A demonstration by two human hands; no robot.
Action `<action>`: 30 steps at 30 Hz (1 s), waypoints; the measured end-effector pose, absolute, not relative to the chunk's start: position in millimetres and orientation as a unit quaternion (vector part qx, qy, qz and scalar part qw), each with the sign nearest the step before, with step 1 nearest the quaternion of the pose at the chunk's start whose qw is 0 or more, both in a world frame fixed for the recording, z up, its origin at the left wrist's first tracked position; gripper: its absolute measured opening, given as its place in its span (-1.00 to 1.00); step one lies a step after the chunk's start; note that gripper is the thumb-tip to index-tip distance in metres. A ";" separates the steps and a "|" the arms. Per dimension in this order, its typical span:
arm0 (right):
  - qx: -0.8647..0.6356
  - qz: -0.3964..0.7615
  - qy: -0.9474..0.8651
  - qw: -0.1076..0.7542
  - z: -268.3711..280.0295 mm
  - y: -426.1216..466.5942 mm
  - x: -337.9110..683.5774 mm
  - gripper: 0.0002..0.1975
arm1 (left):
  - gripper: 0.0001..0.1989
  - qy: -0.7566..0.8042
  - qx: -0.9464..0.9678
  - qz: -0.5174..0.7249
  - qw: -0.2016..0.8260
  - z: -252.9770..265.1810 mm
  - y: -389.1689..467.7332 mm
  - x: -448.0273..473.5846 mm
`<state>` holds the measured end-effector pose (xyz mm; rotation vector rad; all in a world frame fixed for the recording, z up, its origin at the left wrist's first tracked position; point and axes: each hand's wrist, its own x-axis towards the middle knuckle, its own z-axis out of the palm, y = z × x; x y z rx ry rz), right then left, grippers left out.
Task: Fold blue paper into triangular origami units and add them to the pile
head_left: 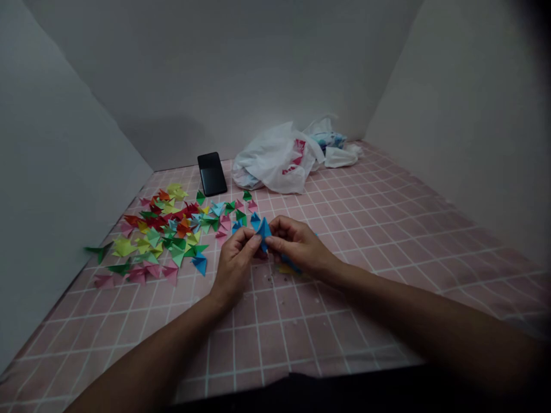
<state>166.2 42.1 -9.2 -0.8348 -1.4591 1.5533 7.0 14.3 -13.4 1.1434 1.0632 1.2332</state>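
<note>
Between my two hands is a piece of folded blue paper (264, 229), pointed at the top and held just above the table. My left hand (237, 255) pinches its left side with thumb and fingers. On the other side my right hand (297, 244) grips its right edge, thumb in front. Partly covered by my right hand, some blue and yellow paper (284, 268) lies on the cloth. To the left spreads a pile of small folded paper pieces (172, 241) in red, green, yellow, pink, orange and blue. A single blue folded piece (199, 264) rests at the pile's near edge.
The table has a pink checked cloth (241, 350). A black phone (212, 174) lies behind the pile. Further right are a white plastic bag (275, 160) with red print and another bag (333, 143) with something blue. Pale walls (267, 63) enclose the left, back and right sides.
</note>
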 end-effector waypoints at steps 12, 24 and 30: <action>-0.339 0.637 -0.557 0.411 -6.0 38.6 167.4 -0.82 | -0.81 0.455 0.519 0.503 0.520 -11.1 14.3 8.3; -0.347 0.609 -0.576 0.420 -6.2 38.9 166.8 -0.83 | -0.85 0.447 0.492 0.516 0.540 -15.9 14.9 7.6; -0.331 0.628 -0.575 0.407 -5.1 39.3 167.9 -0.82 | -0.76 0.435 0.467 0.526 0.562 -15.7 13.7 8.4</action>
